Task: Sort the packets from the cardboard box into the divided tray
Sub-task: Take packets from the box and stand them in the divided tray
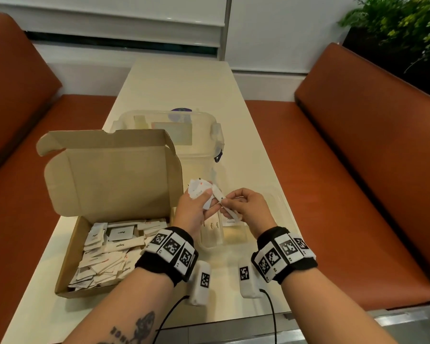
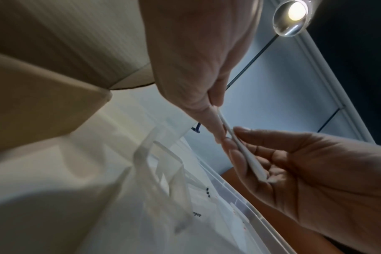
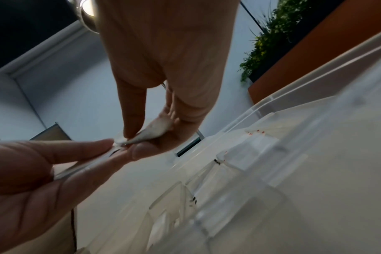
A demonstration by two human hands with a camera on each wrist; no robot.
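Note:
The open cardboard box [image 1: 114, 184] sits at the left, with several white packets [image 1: 107, 254] piled in it. My left hand [image 1: 196, 204] grips a small bunch of white packets [image 1: 199, 188] above the clear divided tray [image 1: 281, 207]. Right beside it, my right hand [image 1: 241, 207] pinches one white packet [image 1: 230, 214] between thumb and fingers. The left wrist view has that packet [image 2: 241, 151] edge-on between both hands. In the right wrist view my right hand's fingers [image 3: 130, 120] pinch the packet [image 3: 152, 132] over the tray [image 3: 294, 106]. Sugar sticks [image 1: 211, 225] lie in a tray compartment.
A clear lidded container [image 1: 196, 135] stands behind the box and tray on the cream table [image 1: 179, 83]. Orange benches [image 1: 358, 145] run along both sides. A plant [image 1: 402, 26] is at the far right. The box's raised lid [image 1: 109, 155] stands left of my hands.

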